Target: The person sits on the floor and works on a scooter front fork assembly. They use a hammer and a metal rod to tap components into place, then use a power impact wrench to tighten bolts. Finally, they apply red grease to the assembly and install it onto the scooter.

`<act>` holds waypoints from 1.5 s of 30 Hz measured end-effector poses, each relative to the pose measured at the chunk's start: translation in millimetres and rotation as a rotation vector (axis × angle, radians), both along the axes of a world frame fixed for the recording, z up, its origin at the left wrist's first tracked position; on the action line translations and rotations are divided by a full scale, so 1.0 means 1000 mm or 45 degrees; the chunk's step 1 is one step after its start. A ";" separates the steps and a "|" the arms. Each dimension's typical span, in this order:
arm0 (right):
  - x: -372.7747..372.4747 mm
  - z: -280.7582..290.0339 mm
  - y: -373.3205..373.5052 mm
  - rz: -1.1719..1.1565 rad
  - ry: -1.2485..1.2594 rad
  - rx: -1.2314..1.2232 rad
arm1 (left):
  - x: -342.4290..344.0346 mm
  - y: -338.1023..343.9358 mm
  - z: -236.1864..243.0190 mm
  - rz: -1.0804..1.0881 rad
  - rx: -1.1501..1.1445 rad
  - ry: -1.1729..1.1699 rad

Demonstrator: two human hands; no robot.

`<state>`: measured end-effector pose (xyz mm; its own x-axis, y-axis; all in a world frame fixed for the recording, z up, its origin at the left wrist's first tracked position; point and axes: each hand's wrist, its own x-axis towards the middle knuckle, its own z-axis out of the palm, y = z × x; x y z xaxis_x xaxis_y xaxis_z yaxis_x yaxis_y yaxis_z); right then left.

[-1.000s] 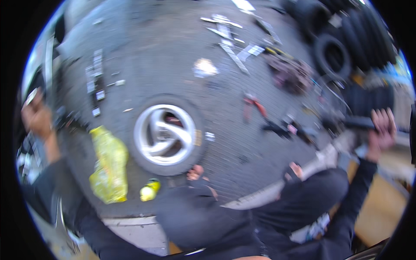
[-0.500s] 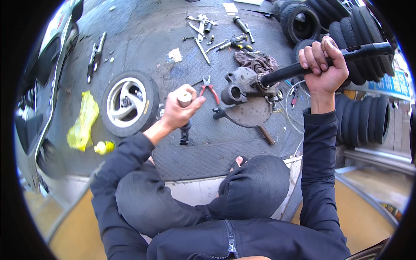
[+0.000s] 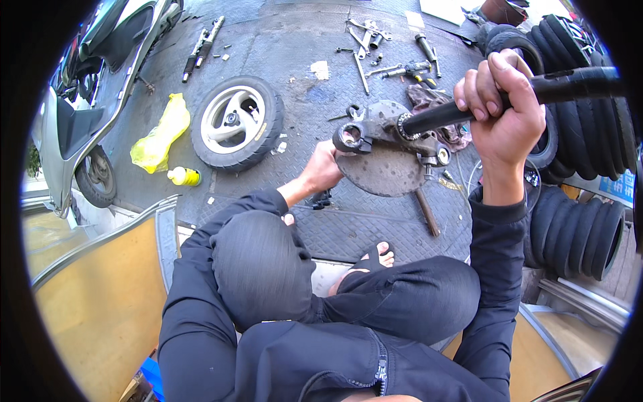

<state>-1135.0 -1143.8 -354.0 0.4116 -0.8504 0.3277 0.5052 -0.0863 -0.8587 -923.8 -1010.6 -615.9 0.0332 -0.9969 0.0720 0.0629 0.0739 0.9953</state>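
My right hand (image 3: 502,110) is raised and closed around the black tube (image 3: 434,119) of a steering stem, which slants up to the right. At its lower left end is a worn metal fork yoke (image 3: 385,137) with round clamp openings. A dark, speckled round plate (image 3: 383,173) lies beneath the yoke. My left hand (image 3: 323,166) is closed just below the yoke's left clamp. From under that hand shows the dark lower end of a fork leg (image 3: 320,199); the grip hides its middle. Something fills part of the left clamp opening, but its fit is unclear.
A wheel with a white rim (image 3: 233,119) lies on the floor, left of a yellow bag (image 3: 161,137) and yellow bottle (image 3: 184,176). Wrenches (image 3: 365,40) lie further off. Stacked tyres (image 3: 576,228) stand at right, a scooter (image 3: 100,100) at left. A wooden handle (image 3: 426,213) lies nearby.
My left hand has moved right with the fork leg, bringing it to the yoke's left clamp. My right hand keeps its hold on the tube. The whole view has shifted.
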 end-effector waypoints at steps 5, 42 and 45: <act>0.012 0.001 0.001 0.022 0.016 -0.066 | 0.009 0.011 -0.012 0.029 -0.120 -0.505; 0.114 0.015 0.018 0.054 0.222 0.119 | 0.099 0.037 -0.047 0.017 -0.046 -0.448; 0.128 0.032 0.038 0.137 0.223 0.155 | 0.108 0.055 -0.054 -0.041 0.066 -0.657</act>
